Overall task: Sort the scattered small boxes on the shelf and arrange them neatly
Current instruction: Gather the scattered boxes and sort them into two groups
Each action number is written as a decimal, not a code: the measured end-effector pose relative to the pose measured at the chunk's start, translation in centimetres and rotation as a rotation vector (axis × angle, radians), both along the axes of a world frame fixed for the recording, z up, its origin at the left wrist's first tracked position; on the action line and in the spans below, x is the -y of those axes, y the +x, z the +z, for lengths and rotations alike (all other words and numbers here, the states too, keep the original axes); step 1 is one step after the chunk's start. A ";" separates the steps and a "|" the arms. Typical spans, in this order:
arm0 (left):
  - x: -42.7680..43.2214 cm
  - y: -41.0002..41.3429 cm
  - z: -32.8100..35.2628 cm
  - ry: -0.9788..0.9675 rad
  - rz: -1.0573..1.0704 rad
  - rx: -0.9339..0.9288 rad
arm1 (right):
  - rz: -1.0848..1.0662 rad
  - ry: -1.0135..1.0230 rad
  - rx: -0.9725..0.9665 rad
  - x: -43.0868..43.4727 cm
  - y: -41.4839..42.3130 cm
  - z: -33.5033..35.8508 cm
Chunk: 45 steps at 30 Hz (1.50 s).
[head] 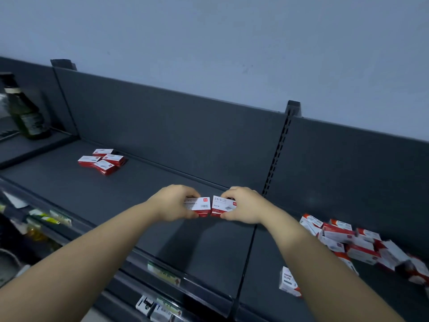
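Small boxes, red and white, lie in several spots on the dark grey shelf [76, 189]. Nearest, at the right, a lone white box [288, 284] marked paper clips stands by the front edge. A loose pile [357, 242] is heaped just beyond it. Mid-shelf, the left hand [173, 203] pinches 1 box [198, 206] between thumb and curled fingers. The right hand [243, 205] pinches another box [222, 205] likewise, and the 2 sit side by side, almost touching. Farther left, 4 boxes [102, 160] cluster near the back panel [185, 126]. A dark bottle [25, 110] stands far left. A plain pale wall [232, 38] rises behind.
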<state>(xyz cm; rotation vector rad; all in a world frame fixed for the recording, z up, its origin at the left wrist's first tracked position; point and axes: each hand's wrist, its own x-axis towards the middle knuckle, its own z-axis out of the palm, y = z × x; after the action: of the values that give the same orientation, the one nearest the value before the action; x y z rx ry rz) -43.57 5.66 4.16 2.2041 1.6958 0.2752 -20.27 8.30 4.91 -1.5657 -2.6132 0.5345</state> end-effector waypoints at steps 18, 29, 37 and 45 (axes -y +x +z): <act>-3.5 -20.1 -2.7 -0.036 0.090 -0.037 | -0.014 -0.059 -0.107 -4.3 -19.1 -2.6; -7.1 -33.9 -4.2 -0.031 0.057 -0.050 | -0.109 -0.083 -0.068 -4.1 -32.2 -4.9; -9.0 -39.4 -7.8 -0.055 0.030 -0.114 | -0.100 -0.073 0.045 -4.8 -39.1 -7.3; -11.0 -44.8 -10.0 0.029 -0.005 -0.126 | -0.071 -0.027 0.053 -7.6 -45.1 -9.2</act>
<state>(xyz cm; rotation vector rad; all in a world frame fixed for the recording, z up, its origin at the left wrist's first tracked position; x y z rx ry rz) -88.38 16.71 -5.86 2.2894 1.7616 0.1636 -65.33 15.94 -4.32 -1.6972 -2.5868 0.5319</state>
